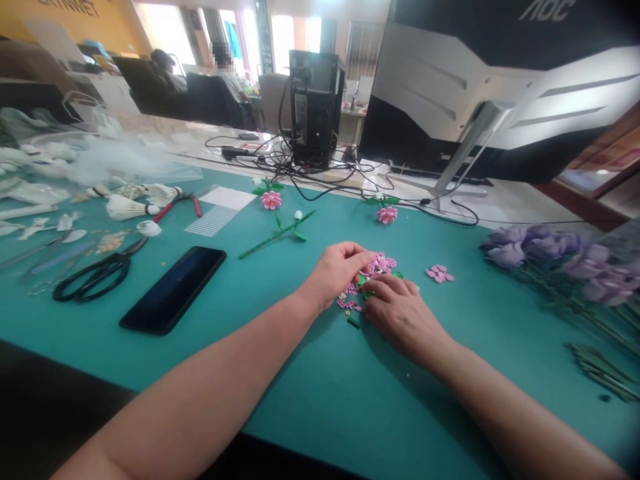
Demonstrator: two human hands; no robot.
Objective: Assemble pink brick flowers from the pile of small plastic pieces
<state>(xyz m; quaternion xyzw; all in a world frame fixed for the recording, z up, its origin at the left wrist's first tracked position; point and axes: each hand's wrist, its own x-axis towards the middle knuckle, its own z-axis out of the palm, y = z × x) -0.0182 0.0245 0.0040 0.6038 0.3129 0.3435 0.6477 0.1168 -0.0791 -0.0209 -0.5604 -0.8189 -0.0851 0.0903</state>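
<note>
Beneath my two grips, a heap of small pink and green plastic bricks (367, 283) lies on the teal table (310, 407). In the head view, my left grip (335, 273) curls over the heap's far side, and my right grip (403, 313) presses down on it, fingers bent. Whether either holds a piece, I cannot tell. Just beyond the right grip sit loose pink petals (439, 273); farther ahead, a pink brick flower (387, 215).

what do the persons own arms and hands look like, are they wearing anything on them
The left hand and right hand are bare, with no gloves, rings or bracelets visible. The left forearm and right forearm are bare too, with no sleeves or watch in view, right down to the picture's bottom edge.
</note>
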